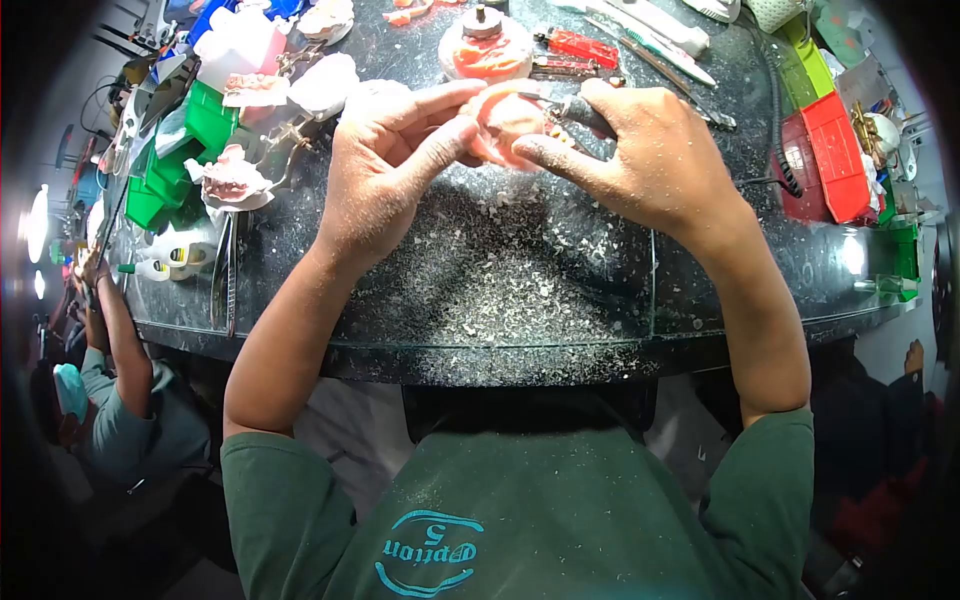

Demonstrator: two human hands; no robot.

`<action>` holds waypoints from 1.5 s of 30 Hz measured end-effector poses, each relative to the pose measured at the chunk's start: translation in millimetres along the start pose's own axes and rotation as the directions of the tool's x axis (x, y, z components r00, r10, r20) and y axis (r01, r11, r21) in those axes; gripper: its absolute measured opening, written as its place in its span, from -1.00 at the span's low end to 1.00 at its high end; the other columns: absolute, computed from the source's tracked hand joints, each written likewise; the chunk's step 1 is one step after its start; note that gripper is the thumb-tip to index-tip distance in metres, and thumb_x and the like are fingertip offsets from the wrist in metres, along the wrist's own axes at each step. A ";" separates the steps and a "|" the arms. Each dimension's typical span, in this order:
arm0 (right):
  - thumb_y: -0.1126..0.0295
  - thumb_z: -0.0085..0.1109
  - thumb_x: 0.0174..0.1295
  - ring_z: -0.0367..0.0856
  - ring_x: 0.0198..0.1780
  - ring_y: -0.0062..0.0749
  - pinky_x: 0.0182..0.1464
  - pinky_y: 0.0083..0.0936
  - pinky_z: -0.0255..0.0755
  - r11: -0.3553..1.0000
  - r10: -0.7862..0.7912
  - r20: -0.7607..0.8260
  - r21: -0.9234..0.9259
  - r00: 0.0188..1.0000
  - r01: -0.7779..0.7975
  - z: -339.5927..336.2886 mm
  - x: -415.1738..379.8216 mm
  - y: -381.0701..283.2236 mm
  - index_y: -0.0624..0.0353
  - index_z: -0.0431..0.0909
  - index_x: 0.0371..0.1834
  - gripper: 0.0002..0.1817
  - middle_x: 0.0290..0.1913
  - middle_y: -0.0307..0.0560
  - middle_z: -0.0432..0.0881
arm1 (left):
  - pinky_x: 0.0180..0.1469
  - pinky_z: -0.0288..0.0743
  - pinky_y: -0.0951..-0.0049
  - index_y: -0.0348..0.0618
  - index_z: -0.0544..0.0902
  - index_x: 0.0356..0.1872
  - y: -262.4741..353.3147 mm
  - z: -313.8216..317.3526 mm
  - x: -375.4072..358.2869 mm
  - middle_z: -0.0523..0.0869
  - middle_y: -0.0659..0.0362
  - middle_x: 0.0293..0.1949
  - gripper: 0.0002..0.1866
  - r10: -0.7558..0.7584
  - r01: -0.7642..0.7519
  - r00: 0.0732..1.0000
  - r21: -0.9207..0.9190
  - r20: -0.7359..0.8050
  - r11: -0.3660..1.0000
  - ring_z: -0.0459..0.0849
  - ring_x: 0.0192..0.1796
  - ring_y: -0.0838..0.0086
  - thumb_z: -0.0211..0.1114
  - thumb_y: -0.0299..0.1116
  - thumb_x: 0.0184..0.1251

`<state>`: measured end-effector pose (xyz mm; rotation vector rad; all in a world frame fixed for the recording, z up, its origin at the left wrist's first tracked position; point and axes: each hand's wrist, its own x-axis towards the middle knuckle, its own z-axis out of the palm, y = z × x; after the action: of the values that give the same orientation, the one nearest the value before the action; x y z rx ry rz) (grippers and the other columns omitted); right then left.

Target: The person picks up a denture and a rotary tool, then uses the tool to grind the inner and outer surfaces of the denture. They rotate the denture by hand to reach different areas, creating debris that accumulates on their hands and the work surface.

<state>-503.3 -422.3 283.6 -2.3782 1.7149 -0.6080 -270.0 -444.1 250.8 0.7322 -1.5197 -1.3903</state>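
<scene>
A pink denture base [503, 125] is pinched between the thumb and fingers of my left hand [385, 160], which is dusted with pale specks. My right hand [660, 150] grips a dark, rotary handpiece-like tool [588, 115], its thumb stretched toward the pink piece. The tool's tip is at the upper right of the denture base; whether it touches cannot be made out. Just beyond my hands stands a round white mold [487, 58] with pink material and a metal knob on top. Pale shavings [510, 300] cover the bench below my hands.
Plaster models [235, 182] and green bins [208, 120] crowd the left side, with small bottles [188, 256] nearer. Red-handled tools [580, 47] and white brush-like tools [660, 25] lie behind. A red bin [838, 160] stands right. Another person [120, 385] works at far left.
</scene>
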 end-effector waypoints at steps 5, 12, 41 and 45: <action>-0.28 0.20 0.15 0.72 -0.34 0.04 -0.22 -0.14 0.60 0.999 -0.033 0.048 0.008 0.998 0.032 3.4 -3.2 -5.3 0.15 0.72 -0.29 -0.38 -0.45 0.13 0.70 | 0.12 0.63 0.40 -0.47 0.55 0.19 1.2 0.2 -2.7 0.72 -0.04 0.00 -0.66 0.029 -0.037 0.997 0.119 0.065 0.992 0.72 0.00 0.43 0.22 -0.57 0.43; -0.16 0.29 0.16 0.67 -0.36 0.03 -0.30 -0.18 0.52 0.990 -0.141 -0.067 -0.003 0.988 0.141 10.2 -6.7 -5.4 0.15 0.67 -0.28 -0.48 -0.51 0.10 0.62 | 0.10 0.59 0.47 -0.44 0.54 0.21 -0.5 0.2 -1.9 0.72 0.01 0.03 -0.64 -0.001 -0.006 0.996 0.076 0.089 0.997 0.69 -0.01 0.52 0.21 -0.54 0.45; 0.05 0.38 0.22 0.50 -0.55 -0.46 -0.45 -0.45 0.38 0.933 -0.118 -0.280 0.297 0.953 0.203 9.4 3.7 -3.8 0.25 0.63 -0.25 -0.58 -0.57 -0.11 0.55 | 0.14 0.59 0.43 -0.45 0.54 0.20 6.3 10.6 -6.2 0.74 -0.05 -0.02 -0.52 -0.013 0.016 0.999 0.053 -0.040 0.998 0.73 0.01 0.42 0.40 -0.61 0.24; -0.22 0.38 0.08 0.62 -0.49 -0.17 -0.37 -0.34 0.50 0.969 -0.155 -0.231 0.153 0.960 0.193 16.1 -1.4 -14.7 0.14 0.71 -0.19 -0.41 -0.51 -0.01 0.61 | 0.12 0.61 0.43 -0.44 0.53 0.21 6.4 8.2 -9.2 0.73 -0.02 0.00 -0.54 0.036 -0.027 0.999 0.192 -0.039 0.981 0.71 0.02 0.45 0.36 -0.62 0.27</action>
<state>-484.3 -417.9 273.8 -2.4291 1.4626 -1.0361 -272.8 -431.2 255.4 0.8465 -1.6399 -1.2080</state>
